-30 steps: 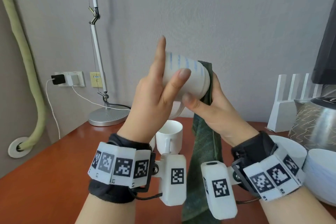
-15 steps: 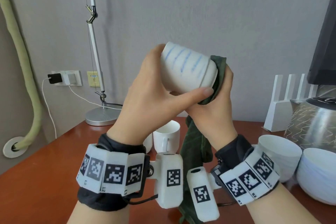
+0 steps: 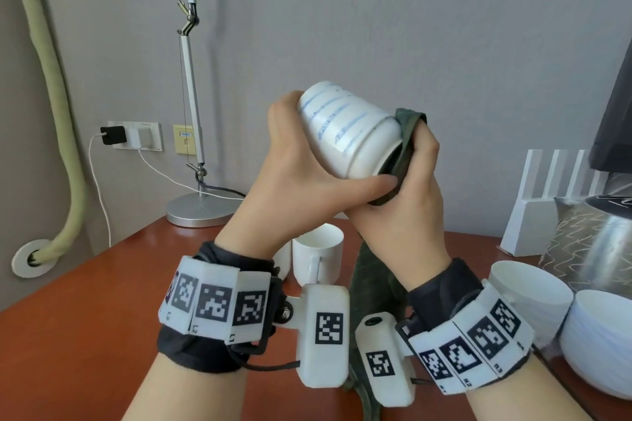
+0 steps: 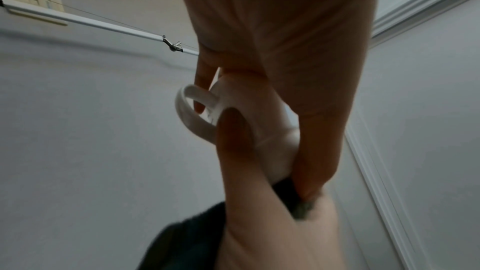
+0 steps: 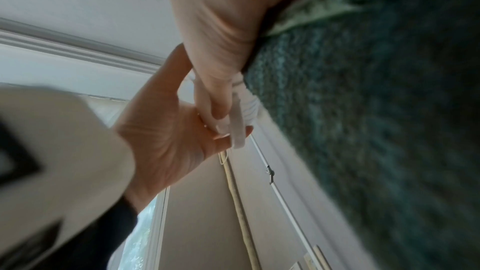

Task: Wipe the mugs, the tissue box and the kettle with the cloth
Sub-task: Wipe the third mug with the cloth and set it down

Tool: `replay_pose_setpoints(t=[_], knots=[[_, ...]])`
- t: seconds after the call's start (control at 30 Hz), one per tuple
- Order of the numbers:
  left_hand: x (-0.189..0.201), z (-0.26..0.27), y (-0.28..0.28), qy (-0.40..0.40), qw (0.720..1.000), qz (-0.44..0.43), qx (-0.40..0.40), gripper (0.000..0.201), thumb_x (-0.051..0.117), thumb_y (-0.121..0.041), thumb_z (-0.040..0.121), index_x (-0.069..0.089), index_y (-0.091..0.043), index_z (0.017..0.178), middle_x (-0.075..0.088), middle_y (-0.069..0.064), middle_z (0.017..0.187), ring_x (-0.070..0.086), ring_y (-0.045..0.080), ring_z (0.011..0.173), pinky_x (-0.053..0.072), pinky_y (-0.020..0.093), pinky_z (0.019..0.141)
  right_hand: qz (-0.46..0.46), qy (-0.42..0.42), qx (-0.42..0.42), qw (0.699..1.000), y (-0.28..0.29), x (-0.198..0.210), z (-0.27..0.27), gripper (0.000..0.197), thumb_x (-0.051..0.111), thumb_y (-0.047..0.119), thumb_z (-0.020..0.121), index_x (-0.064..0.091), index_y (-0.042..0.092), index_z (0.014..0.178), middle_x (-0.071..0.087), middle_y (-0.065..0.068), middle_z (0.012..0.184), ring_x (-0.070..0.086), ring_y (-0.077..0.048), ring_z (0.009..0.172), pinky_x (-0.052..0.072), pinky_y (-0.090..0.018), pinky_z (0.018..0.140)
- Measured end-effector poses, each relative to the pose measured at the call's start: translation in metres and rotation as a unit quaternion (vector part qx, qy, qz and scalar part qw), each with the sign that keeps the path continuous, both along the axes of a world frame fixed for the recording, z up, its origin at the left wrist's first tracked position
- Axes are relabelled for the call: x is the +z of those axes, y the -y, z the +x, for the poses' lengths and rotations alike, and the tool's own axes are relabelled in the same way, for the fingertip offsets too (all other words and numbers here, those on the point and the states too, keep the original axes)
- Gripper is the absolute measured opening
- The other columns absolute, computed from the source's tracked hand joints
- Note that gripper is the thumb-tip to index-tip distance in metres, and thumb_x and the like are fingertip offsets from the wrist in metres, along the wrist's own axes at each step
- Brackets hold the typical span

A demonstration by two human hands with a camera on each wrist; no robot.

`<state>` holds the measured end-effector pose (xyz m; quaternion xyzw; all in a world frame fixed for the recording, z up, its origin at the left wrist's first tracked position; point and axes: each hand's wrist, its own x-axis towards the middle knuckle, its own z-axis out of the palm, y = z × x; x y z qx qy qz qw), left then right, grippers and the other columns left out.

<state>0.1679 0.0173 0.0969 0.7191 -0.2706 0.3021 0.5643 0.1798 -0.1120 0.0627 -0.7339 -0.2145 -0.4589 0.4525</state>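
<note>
Above the table my left hand [image 3: 301, 174] grips a white mug with blue stripes [image 3: 349, 133], tilted with its base up and to the left. Its handle [image 4: 192, 114] shows in the left wrist view, beside my curled fingers [image 4: 319, 151]. My right hand [image 3: 407, 212] holds the dark green cloth [image 3: 407, 143] bunched against the mug's mouth; the cloth's tail [image 3: 369, 287] hangs down to the table. In the right wrist view the cloth [image 5: 363, 120] fills the right side. A plain white mug [image 3: 318, 256] stands on the table behind my left wrist. The steel kettle [image 3: 595, 246] sits at the right.
A desk lamp base [image 3: 201, 212] stands at the table's back left, its cable running to wall sockets [image 3: 133, 137]. White bowls [image 3: 533, 297] and a stack of bowls [image 3: 602, 342] crowd the right side. A white rack [image 3: 547, 208] stands behind the kettle. The red-brown table [image 3: 78, 328] stretches left.
My left hand went from spread fingers to a full grip on the striped mug. The mug turned, its base swinging up and left, while the cloth stayed at its mouth.
</note>
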Motion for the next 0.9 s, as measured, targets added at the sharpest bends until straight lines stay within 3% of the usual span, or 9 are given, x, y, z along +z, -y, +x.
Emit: replay_pose_setpoints(t=[0.13,0.2,0.27,0.4,0.53,0.63,0.77,0.8,0.9], knots=[[-0.002,0.007,-0.014,0.042,0.999,-0.007,0.028,0.094,0.091,-0.020,0.059,0.028,-0.025,0.128,0.043,-0.009,0.126,0.052,-0.009,0.108,0.045,0.006,0.078,-0.002,-0.059,0.176,0.983,0.018,0.008,0.001,0.083,0.081,0.019,0.073,0.030,0.036,0.136,0.054,0.026,0.124,0.051,0.009,0.116,0.042,-0.009,0.089],[-0.002,0.009,-0.022,0.051,0.998,0.023,0.036,0.096,0.092,-0.020,0.058,0.027,-0.025,0.129,0.042,-0.009,0.126,0.052,-0.008,0.109,0.045,0.007,0.080,0.026,-0.108,0.289,0.951,0.026,0.012,0.001,0.067,0.072,0.011,0.074,0.043,0.030,0.131,0.063,0.025,0.110,0.058,0.005,0.105,0.045,-0.011,0.082],[-0.004,0.010,-0.026,0.061,0.996,0.056,0.037,0.097,0.093,-0.021,0.057,0.028,-0.023,0.130,0.044,-0.007,0.126,0.053,-0.006,0.109,0.045,0.008,0.080,0.091,-0.160,0.362,0.914,0.029,0.014,0.002,0.061,0.067,0.022,0.064,0.053,0.029,0.123,0.067,0.017,0.094,0.062,0.001,0.085,0.047,-0.013,0.068],[-0.005,0.010,-0.023,0.101,0.988,0.108,0.053,0.094,0.091,-0.025,0.058,0.029,-0.018,0.129,0.043,-0.013,0.119,0.053,-0.010,0.104,0.048,0.011,0.079,0.088,-0.187,0.344,0.916,0.021,0.015,0.003,0.076,0.082,0.047,0.059,0.051,0.028,0.126,0.069,0.014,0.104,0.065,-0.003,0.096,0.051,-0.017,0.074],[-0.008,0.016,-0.019,0.149,0.979,0.129,0.054,0.093,0.087,-0.038,0.058,0.031,-0.003,0.124,0.042,0.006,0.117,0.053,0.005,0.104,0.043,0.009,0.079,0.145,-0.192,0.351,0.905,0.016,0.009,0.008,0.080,0.080,0.035,0.061,0.045,0.025,0.133,0.069,0.008,0.111,0.066,-0.012,0.105,0.053,-0.025,0.081],[-0.011,0.022,-0.015,0.190,0.967,0.132,0.109,0.091,0.082,-0.046,0.059,0.036,0.006,0.118,0.036,0.013,0.112,0.049,0.022,0.103,0.042,0.013,0.083,0.212,-0.189,0.370,0.885,0.013,0.007,0.011,0.071,0.079,0.025,0.064,0.048,0.021,0.129,0.070,0.007,0.102,0.068,-0.012,0.097,0.053,-0.023,0.074],[-0.010,0.022,-0.003,0.238,0.947,0.130,0.171,0.090,0.079,-0.050,0.065,0.042,0.010,0.121,0.040,0.008,0.109,0.047,0.018,0.100,0.047,0.028,0.084,0.283,-0.191,0.403,0.849,0.010,0.006,0.011,0.072,0.075,0.030,0.067,0.047,0.010,0.130,0.066,0.001,0.086,0.066,-0.008,0.066,0.050,-0.019,0.052],[-0.009,0.021,-0.001,0.239,0.945,0.133,0.181,0.091,0.079,-0.051,0.066,0.043,0.008,0.125,0.041,0.006,0.109,0.048,0.017,0.098,0.048,0.031,0.084,0.299,-0.194,0.404,0.842,0.008,0.007,0.011,0.077,0.076,0.034,0.066,0.046,0.008,0.132,0.066,-0.001,0.087,0.066,-0.009,0.066,0.052,-0.022,0.053],[-0.007,0.018,0.004,0.226,0.944,0.153,0.187,0.097,0.079,-0.053,0.065,0.039,0.005,0.133,0.040,0.002,0.110,0.048,0.017,0.098,0.046,0.033,0.084,0.326,-0.199,0.401,0.832,0.006,0.008,0.011,0.083,0.078,0.038,0.068,0.043,0.007,0.137,0.063,-0.017,0.120,0.067,-0.027,0.102,0.056,-0.042,0.083]])
